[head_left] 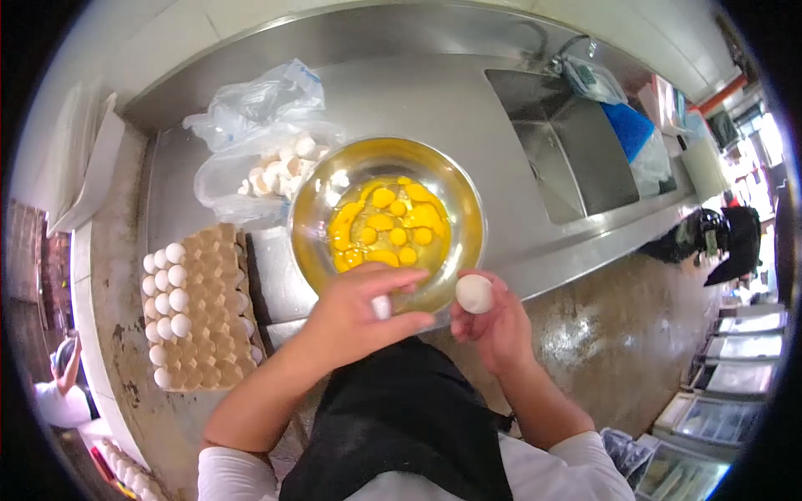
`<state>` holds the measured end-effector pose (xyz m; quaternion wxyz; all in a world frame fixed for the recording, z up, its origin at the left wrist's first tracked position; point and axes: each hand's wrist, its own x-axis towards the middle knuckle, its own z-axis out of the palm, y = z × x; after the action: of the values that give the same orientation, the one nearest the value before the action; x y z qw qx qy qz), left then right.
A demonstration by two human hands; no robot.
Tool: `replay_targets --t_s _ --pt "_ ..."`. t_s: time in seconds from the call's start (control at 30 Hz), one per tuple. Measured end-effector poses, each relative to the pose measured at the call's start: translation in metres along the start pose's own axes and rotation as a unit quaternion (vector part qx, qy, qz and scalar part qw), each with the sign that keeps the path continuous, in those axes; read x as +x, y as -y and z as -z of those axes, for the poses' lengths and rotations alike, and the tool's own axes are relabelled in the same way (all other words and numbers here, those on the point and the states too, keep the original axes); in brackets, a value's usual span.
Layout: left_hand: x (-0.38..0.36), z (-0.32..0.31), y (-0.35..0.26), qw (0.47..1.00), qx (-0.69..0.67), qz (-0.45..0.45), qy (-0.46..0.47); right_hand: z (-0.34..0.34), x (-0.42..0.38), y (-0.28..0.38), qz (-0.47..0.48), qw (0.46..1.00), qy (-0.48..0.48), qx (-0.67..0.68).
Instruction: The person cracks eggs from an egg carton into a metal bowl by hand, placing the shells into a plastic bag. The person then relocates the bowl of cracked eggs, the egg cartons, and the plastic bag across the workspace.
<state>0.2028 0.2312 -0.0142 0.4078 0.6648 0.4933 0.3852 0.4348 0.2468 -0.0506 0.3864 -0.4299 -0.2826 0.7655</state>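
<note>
Right now, in the head view, the person's right hand has its fingers curled around a white egg. The egg is near the close right edge of the big metal bowl, and the side I can see looks whole. The left hand is by the bowl's near edge, thumb and pointing finger spread apart. It seems to hold a small white thing, but I can't tell if that is an egg or a shell.

Lots of yellow yolks sit in the bowl on the shiny table. Broken shells lie in a clear bag left of it, and more eggs wait in the cardboard tray.

I think egg cracking is the step in hand. The next move calls for a gentle tap and careful thumbs, so no shell drops in.
</note>
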Motion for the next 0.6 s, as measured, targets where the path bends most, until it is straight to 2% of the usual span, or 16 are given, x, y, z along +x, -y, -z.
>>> replay_targets --t_s 0.13,0.23,0.33,0.6 --pt "0.024 -0.007 -0.005 0.996 0.083 -0.028 -0.030 -0.018 0.023 -0.001 -0.029 0.998 0.052 -0.013" --pt "0.029 -0.005 0.003 0.989 0.135 -0.044 -0.041 -0.033 0.033 0.003 -0.034 0.998 0.030 -0.048" --pt "0.035 0.000 0.009 0.990 0.130 -0.009 -0.047 -0.035 0.049 0.002 -0.026 0.994 0.054 -0.091" --pt "0.043 -0.001 0.033 0.987 0.124 0.018 -0.102 -0.040 0.077 0.005 -0.040 0.985 0.086 -0.144"
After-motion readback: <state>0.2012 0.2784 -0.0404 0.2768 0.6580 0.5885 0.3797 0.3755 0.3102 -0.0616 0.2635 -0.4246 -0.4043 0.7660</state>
